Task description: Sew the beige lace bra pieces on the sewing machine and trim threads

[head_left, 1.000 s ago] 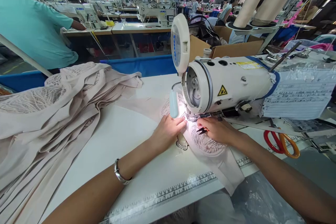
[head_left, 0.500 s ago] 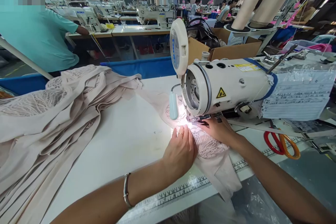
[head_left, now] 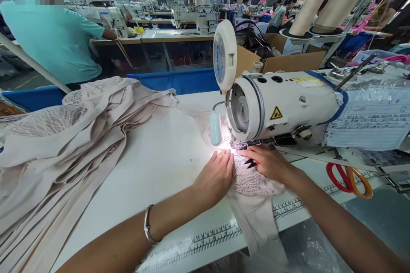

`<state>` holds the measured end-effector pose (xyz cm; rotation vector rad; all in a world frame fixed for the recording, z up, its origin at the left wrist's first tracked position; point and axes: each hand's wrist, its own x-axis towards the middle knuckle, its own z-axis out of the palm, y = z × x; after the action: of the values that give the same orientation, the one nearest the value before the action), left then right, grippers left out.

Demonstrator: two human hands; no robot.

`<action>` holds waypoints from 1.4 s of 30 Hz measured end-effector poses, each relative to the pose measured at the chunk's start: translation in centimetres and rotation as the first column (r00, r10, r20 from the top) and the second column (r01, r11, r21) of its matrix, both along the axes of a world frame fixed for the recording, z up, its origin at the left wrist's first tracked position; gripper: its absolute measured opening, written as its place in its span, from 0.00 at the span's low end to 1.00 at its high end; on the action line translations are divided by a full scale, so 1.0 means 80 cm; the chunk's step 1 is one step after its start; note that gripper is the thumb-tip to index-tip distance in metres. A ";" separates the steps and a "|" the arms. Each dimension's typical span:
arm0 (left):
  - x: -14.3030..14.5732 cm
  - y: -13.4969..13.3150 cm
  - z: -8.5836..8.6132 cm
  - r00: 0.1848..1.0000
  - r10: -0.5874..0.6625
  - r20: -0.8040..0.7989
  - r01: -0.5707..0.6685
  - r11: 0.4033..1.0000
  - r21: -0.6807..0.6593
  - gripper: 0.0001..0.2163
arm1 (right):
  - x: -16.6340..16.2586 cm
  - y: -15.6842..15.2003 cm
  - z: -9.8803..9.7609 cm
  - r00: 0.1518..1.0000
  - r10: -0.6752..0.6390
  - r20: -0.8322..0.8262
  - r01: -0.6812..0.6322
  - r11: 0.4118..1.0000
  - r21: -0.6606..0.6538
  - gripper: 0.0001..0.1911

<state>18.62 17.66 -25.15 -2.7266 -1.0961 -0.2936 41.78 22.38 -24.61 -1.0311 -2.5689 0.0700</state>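
Note:
A pale pink lace garment piece [head_left: 253,181] lies under the lit needle area of a white sewing machine [head_left: 285,104], its plain end hanging over the table's front edge. My left hand [head_left: 215,175] rests on the fabric just left of the presser foot, fingers stretched out and flat. On the right, my right hand [head_left: 267,163] has its fingertips close to the presser foot, against the lace. Small thread snips [head_left: 250,163] with black pointed blades stick out from under its fingers; their handle is mostly hidden in the palm. The needle itself is lost in the glare.
A heap of pale pink garment pieces [head_left: 96,136] covers the table's left side. Scissors with red and orange handles [head_left: 349,179] lie at right. A printed ruler [head_left: 205,243] runs along the front edge. A blue cloth bin [head_left: 182,82] stands behind; a co-worker [head_left: 54,42] sits beyond.
The view has shifted slightly left. My left hand has slid a little left, away from the machine. The snips' blades show more under my right hand, and the fabric's hanging end has swung left.

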 end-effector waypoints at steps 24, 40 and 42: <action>-0.010 0.014 0.031 0.943 -0.048 0.330 0.106 0.981 -0.160 0.13 | -0.012 -0.008 0.000 0.996 0.043 -0.079 -0.046 0.998 -0.042 0.28; -0.032 0.040 0.029 0.900 -0.175 0.399 0.308 0.904 -0.297 0.10 | -0.010 -0.009 0.013 0.971 0.221 -0.092 -0.208 0.970 0.128 0.23; -0.036 0.047 0.027 0.900 -0.186 0.394 0.313 0.905 -0.288 0.10 | -0.011 -0.008 0.014 0.961 0.258 -0.102 -0.239 0.957 0.166 0.22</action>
<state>15.71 21.43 -22.96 -3.2327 -0.9378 -0.7304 40.89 21.72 -23.52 -0.6241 -2.5324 0.0020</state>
